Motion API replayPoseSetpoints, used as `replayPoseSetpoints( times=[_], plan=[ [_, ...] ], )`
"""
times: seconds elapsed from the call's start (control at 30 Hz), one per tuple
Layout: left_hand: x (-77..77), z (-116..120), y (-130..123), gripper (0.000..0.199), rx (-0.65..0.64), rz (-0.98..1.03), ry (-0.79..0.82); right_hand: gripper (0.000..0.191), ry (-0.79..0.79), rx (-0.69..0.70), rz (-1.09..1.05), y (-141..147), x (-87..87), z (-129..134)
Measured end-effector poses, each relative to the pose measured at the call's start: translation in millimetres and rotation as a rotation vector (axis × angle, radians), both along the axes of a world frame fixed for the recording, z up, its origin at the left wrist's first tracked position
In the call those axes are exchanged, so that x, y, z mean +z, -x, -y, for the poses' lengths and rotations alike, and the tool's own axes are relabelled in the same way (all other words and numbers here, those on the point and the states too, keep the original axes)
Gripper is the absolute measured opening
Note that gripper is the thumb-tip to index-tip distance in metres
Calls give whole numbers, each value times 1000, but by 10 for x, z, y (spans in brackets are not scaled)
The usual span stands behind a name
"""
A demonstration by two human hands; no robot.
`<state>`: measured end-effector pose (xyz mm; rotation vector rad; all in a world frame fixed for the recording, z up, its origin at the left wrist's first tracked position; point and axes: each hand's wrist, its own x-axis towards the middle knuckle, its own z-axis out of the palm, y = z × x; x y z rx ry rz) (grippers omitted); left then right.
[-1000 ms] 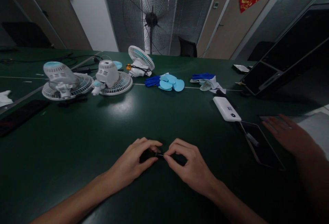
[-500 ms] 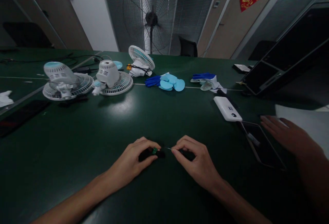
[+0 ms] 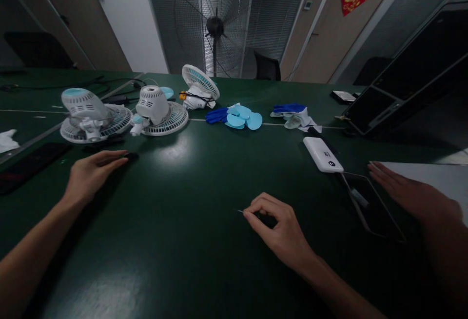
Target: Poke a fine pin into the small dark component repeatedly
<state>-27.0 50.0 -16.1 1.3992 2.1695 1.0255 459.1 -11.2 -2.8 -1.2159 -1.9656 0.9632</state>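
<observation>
My left hand (image 3: 95, 172) is at the left of the dark green table, thumb and fingers pinched on a small black object (image 3: 131, 156). What kind of object it is does not show. Close behind this hand stand two white fans, the nearer-left one (image 3: 87, 114) and its neighbour (image 3: 155, 109), both resting on their grilles. At the middle front, my right hand (image 3: 274, 224) is closed in a pinch. A thin, shiny metal tip (image 3: 239, 210) sticks out leftward from its fingertips; the rest of that tool is hidden in the hand.
Light blue fan blades (image 3: 243, 116) and blue-and-white gloves (image 3: 292, 114) lie along the middle seam. A third fan (image 3: 199, 87) leans behind. To the right are a white power bank (image 3: 323, 154), a dark phone-like device (image 3: 373, 204) and another person's hand (image 3: 413, 192) beside white paper (image 3: 431, 175).
My left hand has moved from the middle, beside my right hand, far left and away from me with the black object. The green piece it showed is out of sight. My right hand stays put.
</observation>
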Motion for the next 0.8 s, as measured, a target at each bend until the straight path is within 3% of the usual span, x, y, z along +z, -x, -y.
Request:
replayPoseSetpoints(
  times=[0.1, 0.5, 0.8],
  plan=[
    [-1, 36, 177, 59, 28, 49, -11, 13, -2, 0, 4, -4, -5, -1],
    [-42, 13, 208, 52, 1, -68, 42, 13, 6, -12, 7, -9, -16, 2],
    [-38, 24, 125, 47, 60, 131, -86, 12, -5, -13, 6, 2, -24, -2]
  ],
)
